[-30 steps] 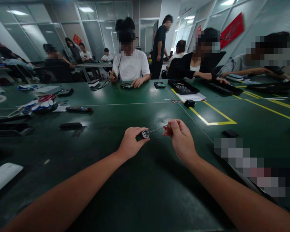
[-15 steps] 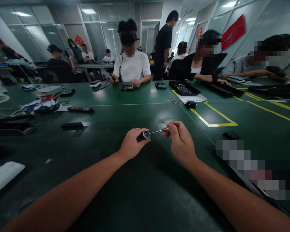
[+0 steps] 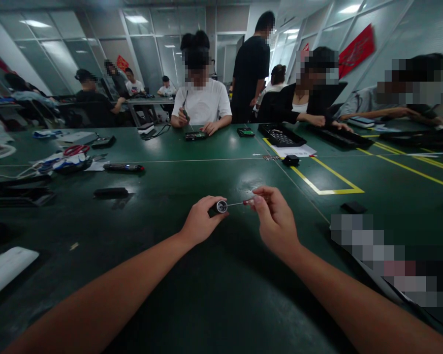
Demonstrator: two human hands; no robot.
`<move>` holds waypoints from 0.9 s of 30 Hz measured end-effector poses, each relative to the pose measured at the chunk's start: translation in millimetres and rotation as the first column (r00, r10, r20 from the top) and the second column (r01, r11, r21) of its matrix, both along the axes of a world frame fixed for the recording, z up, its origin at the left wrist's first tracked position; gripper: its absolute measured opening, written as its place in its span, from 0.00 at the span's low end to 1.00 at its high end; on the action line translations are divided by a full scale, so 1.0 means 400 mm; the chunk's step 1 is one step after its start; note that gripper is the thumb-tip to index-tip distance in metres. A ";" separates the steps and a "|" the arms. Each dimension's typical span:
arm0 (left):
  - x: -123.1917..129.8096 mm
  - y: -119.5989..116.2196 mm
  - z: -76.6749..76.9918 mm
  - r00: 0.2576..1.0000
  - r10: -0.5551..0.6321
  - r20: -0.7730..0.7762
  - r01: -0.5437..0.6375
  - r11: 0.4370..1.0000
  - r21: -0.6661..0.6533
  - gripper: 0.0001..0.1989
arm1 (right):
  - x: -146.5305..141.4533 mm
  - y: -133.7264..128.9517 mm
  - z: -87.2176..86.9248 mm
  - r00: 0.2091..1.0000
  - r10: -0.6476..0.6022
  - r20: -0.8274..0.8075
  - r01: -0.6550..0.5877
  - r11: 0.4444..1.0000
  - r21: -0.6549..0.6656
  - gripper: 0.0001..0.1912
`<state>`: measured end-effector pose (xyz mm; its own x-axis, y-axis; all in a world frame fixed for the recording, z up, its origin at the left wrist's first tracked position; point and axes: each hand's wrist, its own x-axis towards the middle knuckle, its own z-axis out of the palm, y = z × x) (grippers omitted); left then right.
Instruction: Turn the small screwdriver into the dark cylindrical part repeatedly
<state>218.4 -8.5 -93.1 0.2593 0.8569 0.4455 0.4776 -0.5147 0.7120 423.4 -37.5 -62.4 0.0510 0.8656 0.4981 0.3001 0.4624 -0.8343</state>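
Between thumb and fingers, my left hand (image 3: 201, 219) grips a small black cylinder (image 3: 220, 206), its pale round end turned to the right. My right hand (image 3: 278, 216) is closed on the handle of a thin screwdriver (image 3: 248, 201), which is reddish and partly see-through. The metal shaft points left and its tip reaches the cylinder's round end; how far it goes in cannot be seen. Both hands are held above the green table (image 3: 214, 295).
A black bar-shaped piece (image 3: 110, 192) and a dark pen-like tool (image 3: 123, 167) lie to the left. At right are a small black block (image 3: 353, 206) and yellow tape (image 3: 339, 191). Across the table, a person in white (image 3: 203, 105) works on a small device (image 3: 195, 135).
My right fingers have loosened and shifted slightly on the screwdriver handle, and the shaft now lies flatter. Across the table, the person in white has brought a tool down to the device.
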 end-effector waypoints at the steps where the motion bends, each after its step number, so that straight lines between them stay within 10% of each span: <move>1: 0.000 0.000 0.000 1.000 -0.001 -0.001 0.001 1.000 0.001 0.16 | 0.001 0.002 -0.003 1.000 0.011 -0.002 -0.011 1.000 0.000 0.11; 18: 0.001 0.002 -0.004 0.999 -0.001 -0.033 0.001 1.000 0.013 0.17 | -0.009 -0.003 0.003 0.997 -0.023 0.068 0.022 1.000 0.020 0.12; 27: -0.008 0.014 0.019 0.984 0.027 -0.179 -0.008 0.994 0.110 0.16 | 0.010 0.079 -0.023 0.854 -0.048 -0.518 -0.157 0.926 -0.344 0.17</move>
